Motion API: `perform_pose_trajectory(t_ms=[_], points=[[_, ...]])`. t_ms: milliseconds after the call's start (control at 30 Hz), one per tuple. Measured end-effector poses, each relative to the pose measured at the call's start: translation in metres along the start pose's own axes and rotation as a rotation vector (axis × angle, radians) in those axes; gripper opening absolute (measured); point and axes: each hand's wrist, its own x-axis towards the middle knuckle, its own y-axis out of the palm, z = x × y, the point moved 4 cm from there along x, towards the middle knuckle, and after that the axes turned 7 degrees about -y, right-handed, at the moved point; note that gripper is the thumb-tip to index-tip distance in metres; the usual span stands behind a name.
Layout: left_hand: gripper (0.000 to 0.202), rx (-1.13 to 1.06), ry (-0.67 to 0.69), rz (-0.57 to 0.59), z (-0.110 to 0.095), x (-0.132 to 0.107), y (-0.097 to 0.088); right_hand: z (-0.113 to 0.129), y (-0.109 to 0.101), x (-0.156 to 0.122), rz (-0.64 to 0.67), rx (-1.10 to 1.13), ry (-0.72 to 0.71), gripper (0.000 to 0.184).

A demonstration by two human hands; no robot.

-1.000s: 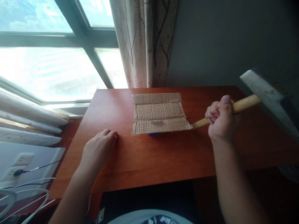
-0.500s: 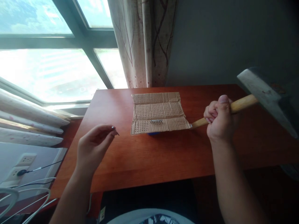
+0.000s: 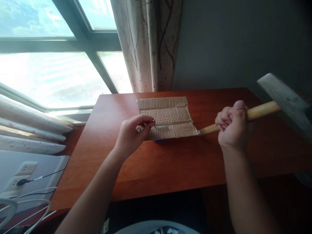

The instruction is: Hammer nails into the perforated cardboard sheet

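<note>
Daylight from window [image 3: 60, 76] at left, panes blown out. Sheen on worktop [image 3: 112, 112], left far side; right side dim, wall [image 3: 239, 45] murky. Shadow under cardboard [image 3: 168, 113]. Hammer head [image 3: 287, 94] soft. Wide-angle stretch at edges, top right corner black.

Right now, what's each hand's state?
Left hand: closed, pinching a small nail over the perforated cardboard.
Right hand: closed around the wooden handle of a hammer.

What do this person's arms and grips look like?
Just human: the left grip and right grip are bare hands without gloves. The left forearm and right forearm show no sleeves, watches, markings or cables.
</note>
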Motion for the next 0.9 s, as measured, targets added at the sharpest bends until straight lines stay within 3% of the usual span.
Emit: perform_pose_trajectory(t_ms=[900], points=[[0.008,0.080,0.023,-0.026,0.0008,-0.0036,0.0004,0.0026,0.0010,0.0019,-0.013,-0.007,0.010,0.054]])
